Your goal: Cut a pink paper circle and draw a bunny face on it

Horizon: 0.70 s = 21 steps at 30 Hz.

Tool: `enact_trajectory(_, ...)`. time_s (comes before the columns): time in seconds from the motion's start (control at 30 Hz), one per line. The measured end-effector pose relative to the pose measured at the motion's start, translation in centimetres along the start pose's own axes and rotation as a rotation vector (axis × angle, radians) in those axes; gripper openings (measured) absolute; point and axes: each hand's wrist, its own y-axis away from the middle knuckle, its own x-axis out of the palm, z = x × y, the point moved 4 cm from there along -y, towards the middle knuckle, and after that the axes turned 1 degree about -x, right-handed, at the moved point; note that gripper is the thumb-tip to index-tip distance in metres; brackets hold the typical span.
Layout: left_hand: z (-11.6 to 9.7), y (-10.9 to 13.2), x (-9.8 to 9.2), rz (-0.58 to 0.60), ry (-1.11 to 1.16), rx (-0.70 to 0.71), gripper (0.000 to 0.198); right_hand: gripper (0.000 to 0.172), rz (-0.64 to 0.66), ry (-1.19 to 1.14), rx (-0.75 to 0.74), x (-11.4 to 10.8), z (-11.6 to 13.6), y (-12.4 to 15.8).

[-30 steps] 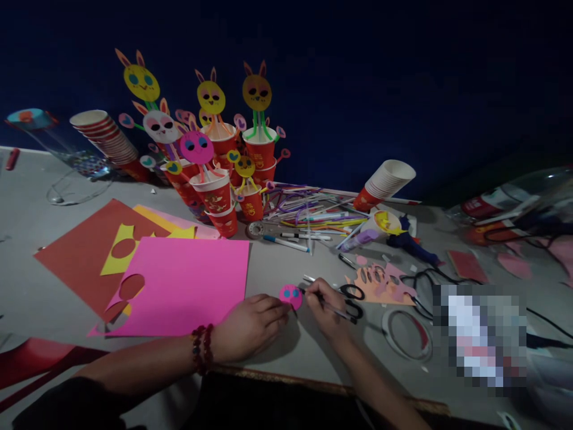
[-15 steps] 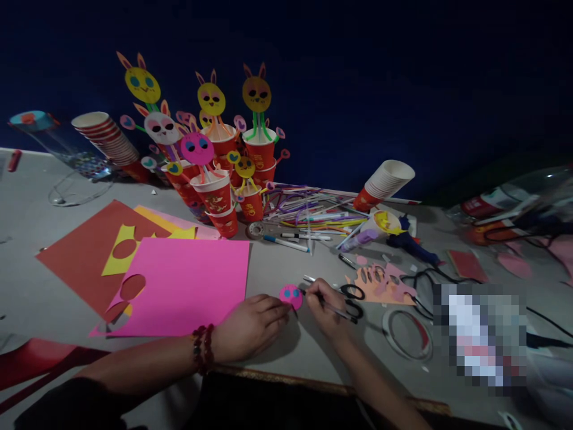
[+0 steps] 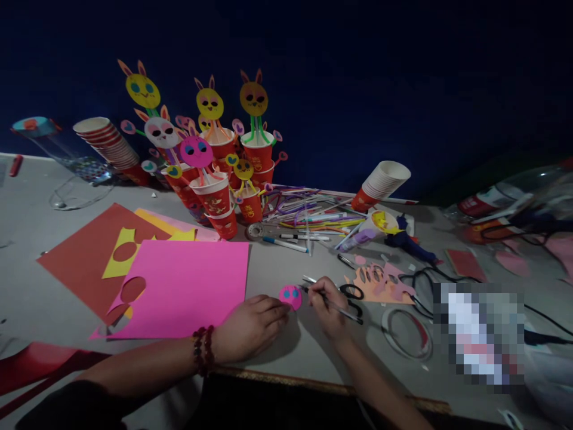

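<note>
A small round pink paper face (image 3: 290, 297) with two blue eye spots lies flat on the grey table. My left hand (image 3: 255, 327), a beaded bracelet at its wrist, rests on the table with its fingertips at the face's lower left edge; the fingers lie flat and rather close together. My right hand (image 3: 329, 303) is closed around a dark pen (image 3: 344, 312), whose tip is just right of the face. Scissors (image 3: 353, 292) with black handles lie partly behind my right hand. A pink sheet (image 3: 192, 286) extends left of my left hand.
Red cups with paper rabbit figures (image 3: 212, 194) stand at the back left. Beside them lie coloured sticks (image 3: 313, 209) and markers (image 3: 286, 244). To the right are a cup stack (image 3: 382, 182), orange paper scraps (image 3: 380, 286), a tape roll (image 3: 406, 334) and black cables.
The pen tip has lifted slightly away from the pink face, and my right hand has shifted a little. My left hand stays at the face. The camera view has moved slightly.
</note>
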Motion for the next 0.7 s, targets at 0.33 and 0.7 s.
enact_trajectory(0.33, 0.5, 0.0, 0.5, -0.020, -0.015, 0.002, 0.027, 0.018, -0.016, 0.015, -0.099, 0.1, 1.2, -0.5)
enact_trajectory(0.7, 0.6, 0.1, -1.0, -0.014, 0.071, -0.156, 0.024, 0.027, 0.019, -0.020, -0.061, -3.2, 3.1, 0.0)
